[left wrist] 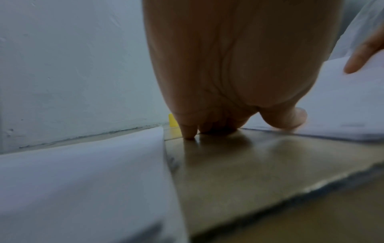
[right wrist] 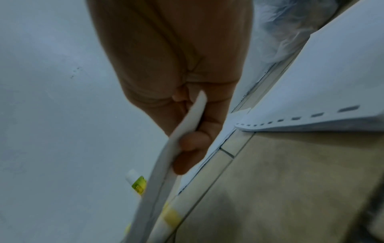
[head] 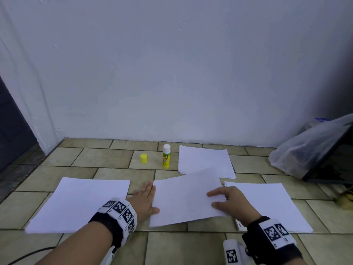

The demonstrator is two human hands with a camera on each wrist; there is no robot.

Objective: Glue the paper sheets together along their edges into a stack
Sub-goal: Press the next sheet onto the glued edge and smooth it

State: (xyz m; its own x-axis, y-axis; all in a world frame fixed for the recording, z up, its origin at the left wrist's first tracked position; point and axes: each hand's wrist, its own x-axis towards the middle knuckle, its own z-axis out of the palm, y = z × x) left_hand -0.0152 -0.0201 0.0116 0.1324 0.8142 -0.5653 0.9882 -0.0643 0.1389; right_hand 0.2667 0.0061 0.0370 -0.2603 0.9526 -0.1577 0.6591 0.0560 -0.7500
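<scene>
A white paper sheet hangs tilted just above the tiled floor in the middle. My right hand pinches its right edge, thumb on one face and fingers on the other, as the right wrist view shows. My left hand lies flat on the floor with straight fingers, against the sheet's left edge. More paper lies at the left, at the right and further back. An uncapped glue stick stands behind, with its yellow cap to its left.
A white wall closes the floor off just behind the glue stick. A clear plastic bag and a dark slanted board sit at the right. A black cable runs along the near left floor.
</scene>
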